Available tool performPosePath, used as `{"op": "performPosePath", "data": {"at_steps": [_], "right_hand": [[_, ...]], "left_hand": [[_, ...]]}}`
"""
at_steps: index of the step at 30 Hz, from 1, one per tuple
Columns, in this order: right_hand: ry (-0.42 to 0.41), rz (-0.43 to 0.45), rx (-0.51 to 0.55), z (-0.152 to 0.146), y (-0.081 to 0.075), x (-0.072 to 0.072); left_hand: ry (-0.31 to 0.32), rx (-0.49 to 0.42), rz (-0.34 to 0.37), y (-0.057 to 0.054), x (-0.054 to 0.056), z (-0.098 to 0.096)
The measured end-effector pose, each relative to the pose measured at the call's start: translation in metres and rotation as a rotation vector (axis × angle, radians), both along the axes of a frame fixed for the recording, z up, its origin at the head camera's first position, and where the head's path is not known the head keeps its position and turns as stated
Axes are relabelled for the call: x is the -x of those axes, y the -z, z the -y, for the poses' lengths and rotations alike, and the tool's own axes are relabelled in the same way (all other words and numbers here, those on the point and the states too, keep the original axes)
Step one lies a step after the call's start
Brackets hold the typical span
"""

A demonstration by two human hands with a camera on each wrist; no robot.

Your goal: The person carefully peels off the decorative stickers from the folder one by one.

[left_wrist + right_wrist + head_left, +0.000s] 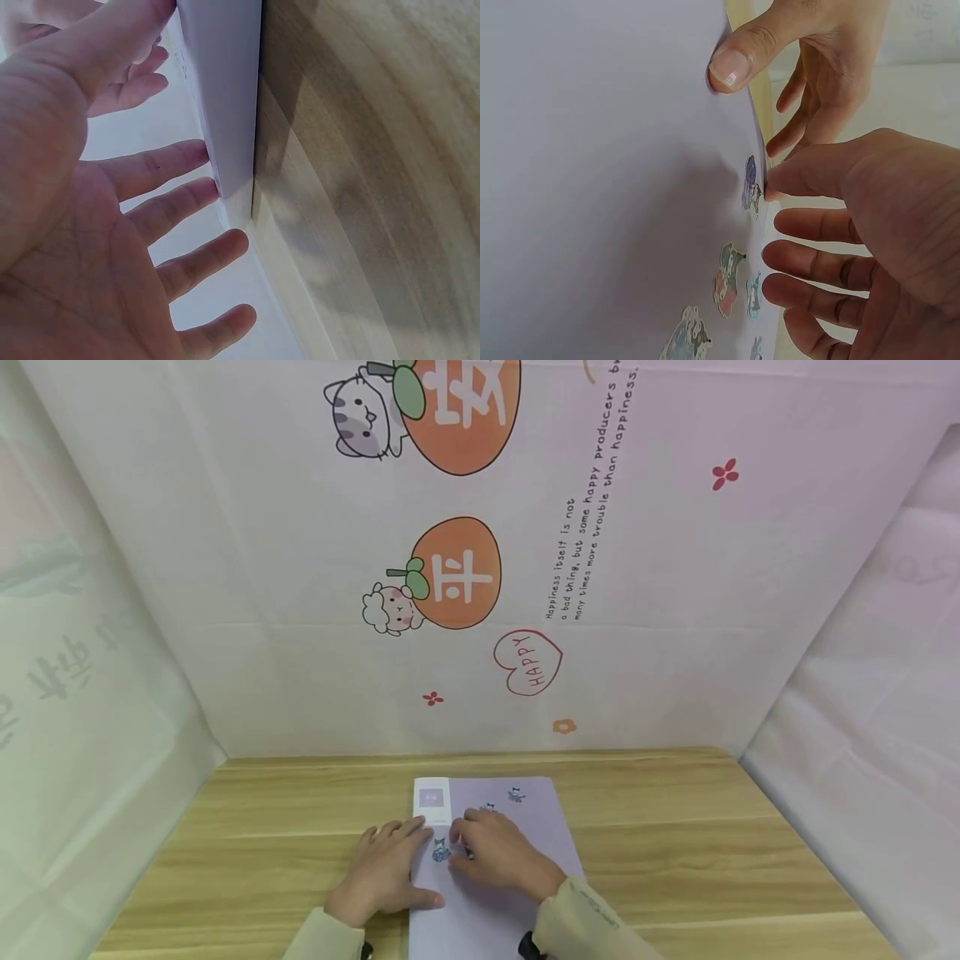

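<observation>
A thick, flat lavender folder [487,920] with a white label [432,817] at its far left corner lies on the table, its side face showing in the left wrist view. My left hand [384,867] rests along the folder's left edge, fingers spread and thumb on the cover. Just right of it, my right hand [497,850] touches the cover with its fingertips beside a small character sticker [441,852]. Several stickers are on the cover, among them a red and green one [727,281] and a purple one [751,184] near the right thumb.
The wood-grain table [675,860] extends to both sides of the folder. A white printed cloth [300,677] hangs behind it, with more white cloth at the left and right. Each forearm wears a light sleeve [592,922].
</observation>
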State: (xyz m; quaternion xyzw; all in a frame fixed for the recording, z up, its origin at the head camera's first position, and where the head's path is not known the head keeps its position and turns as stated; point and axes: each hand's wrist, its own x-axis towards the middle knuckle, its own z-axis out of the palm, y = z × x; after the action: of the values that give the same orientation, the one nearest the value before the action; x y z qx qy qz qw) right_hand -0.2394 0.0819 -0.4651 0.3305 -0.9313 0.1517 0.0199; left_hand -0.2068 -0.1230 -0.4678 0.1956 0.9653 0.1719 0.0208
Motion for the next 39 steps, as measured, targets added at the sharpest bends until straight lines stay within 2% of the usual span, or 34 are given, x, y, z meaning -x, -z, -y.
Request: {"op": "performPosePath", "data": {"at_steps": [9, 26, 39], "right_hand": [[0.018, 0.028, 0.001, 0.006, 0.002, 0.003], [0.023, -0.014, -0.026, 0.013, 0.004, 0.006], [0.031, -0.038, -0.080, 0.020, 0.006, 0.005]], "left_hand": [[-0.005, -0.011, -0.023, 0.003, 0.000, 0.000], [0.001, -0.018, -0.048, 0.006, 0.000, 0.002], [0.003, -0.014, -0.033, 0.004, 0.000, 0.001]]}}
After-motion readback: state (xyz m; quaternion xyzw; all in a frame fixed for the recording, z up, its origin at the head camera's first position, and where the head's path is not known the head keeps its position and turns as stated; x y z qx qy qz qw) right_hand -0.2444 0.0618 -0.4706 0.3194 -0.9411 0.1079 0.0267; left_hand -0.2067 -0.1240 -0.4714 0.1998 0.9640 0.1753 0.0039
